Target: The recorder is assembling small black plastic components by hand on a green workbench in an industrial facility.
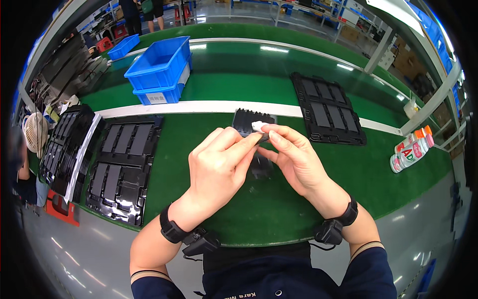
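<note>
In front of my chest my two hands meet over the green tabletop (184,194). My left hand (216,159) is closed, its thumb and forefinger pinching a small dark flat piece (265,138), mostly covered by the fingers. My right hand (298,159) is closed from the other side, and a small crumpled white wad (258,126) shows at its forefinger tip. Which fingers bear the wad is partly hidden. Just beyond the fingertips stands a black block with a ridged top (244,118). Black straps with small boxes are on both wrists.
To the left lies a black tray (127,154) with dark rectangular plates, beside a stack of black trays (67,149). Another filled tray (328,109) lies at right across the white rail (214,106). Blue bins (162,62) stand behind; drink bottles (411,152) sit at right.
</note>
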`<state>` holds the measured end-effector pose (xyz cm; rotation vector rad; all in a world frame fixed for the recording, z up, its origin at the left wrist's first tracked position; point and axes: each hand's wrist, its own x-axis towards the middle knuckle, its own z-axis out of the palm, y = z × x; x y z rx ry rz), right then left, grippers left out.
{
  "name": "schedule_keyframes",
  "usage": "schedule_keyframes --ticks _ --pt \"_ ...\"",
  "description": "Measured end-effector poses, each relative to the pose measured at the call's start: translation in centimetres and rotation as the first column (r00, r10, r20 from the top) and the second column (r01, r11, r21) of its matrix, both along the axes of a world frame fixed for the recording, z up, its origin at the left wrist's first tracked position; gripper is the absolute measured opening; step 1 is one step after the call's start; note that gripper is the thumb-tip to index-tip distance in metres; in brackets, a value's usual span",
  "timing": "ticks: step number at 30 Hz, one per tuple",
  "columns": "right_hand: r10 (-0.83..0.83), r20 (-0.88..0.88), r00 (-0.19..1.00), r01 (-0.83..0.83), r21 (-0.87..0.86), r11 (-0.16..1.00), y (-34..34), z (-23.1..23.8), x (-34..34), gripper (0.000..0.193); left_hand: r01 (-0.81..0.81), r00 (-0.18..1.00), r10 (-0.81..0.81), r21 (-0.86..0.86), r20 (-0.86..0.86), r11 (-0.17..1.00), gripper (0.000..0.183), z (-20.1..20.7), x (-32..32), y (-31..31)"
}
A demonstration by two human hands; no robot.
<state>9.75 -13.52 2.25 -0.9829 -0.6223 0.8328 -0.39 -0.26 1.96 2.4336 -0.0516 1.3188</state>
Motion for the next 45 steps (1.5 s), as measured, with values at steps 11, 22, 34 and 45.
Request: schedule_keyframes --ticks 11,22,34,45 --pt "0.092 -0.087 0.992 -0.087 0.062 0.994 0.0 -0.5 0.4 0.023 0.003 1.000 -0.003 -0.003 -0.023 1.000 0.026 0.2 -0.1 -0.3" --pt "0.138 -0.132 0.982 -0.129 0.076 0.989 0.1 -0.8 0.6 0.022 0.019 1.000 -0.019 -0.008 -0.014 1.000 0.024 0.0 0.0 -0.3" --pt "-0.457 0.621 0.637 0.456 0.174 0.873 0.0 0.4 -0.2 0.021 -0.021 1.000 0.022 -0.011 0.017 1.000 0.021 0.4 -0.1 -0.4" --pt "-0.393 0.379 0.838 0.363 0.152 0.919 0.5 -0.3 -2.1 0.021 -0.021 0.998 0.020 0.015 0.052 1.000 0.025 0.2 0.0 -0.7"
